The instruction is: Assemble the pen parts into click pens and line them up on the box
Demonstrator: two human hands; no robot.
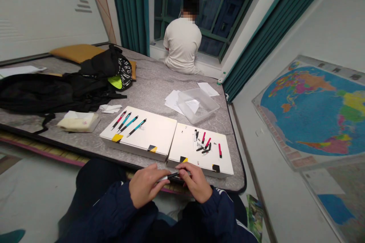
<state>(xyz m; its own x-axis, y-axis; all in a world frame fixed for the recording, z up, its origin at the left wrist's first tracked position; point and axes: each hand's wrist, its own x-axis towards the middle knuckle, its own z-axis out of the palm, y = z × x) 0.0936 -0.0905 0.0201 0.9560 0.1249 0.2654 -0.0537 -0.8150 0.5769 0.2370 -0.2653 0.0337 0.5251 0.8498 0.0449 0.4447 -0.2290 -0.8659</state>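
Observation:
In front of the boxes, my left hand [148,185] pinches the pale end of a pen [172,175] with a dark barrel. My right hand [196,181] has its fingers closed around the other end, which they partly hide. Just beyond my hands lie two white boxes side by side. The left box [159,125] bears a red pen [118,120] and three blue pens [129,124] in a row. Scattered over the right box [179,144] are loose pen parts, among them red barrel pieces [220,150] and black pieces [207,149].
A clear plastic bin [199,112] and white papers [172,101] lie behind the right box. To the left are a tissue pack [78,121] and a black backpack [57,91]. A person in a white shirt [183,41] sits at the window, facing away.

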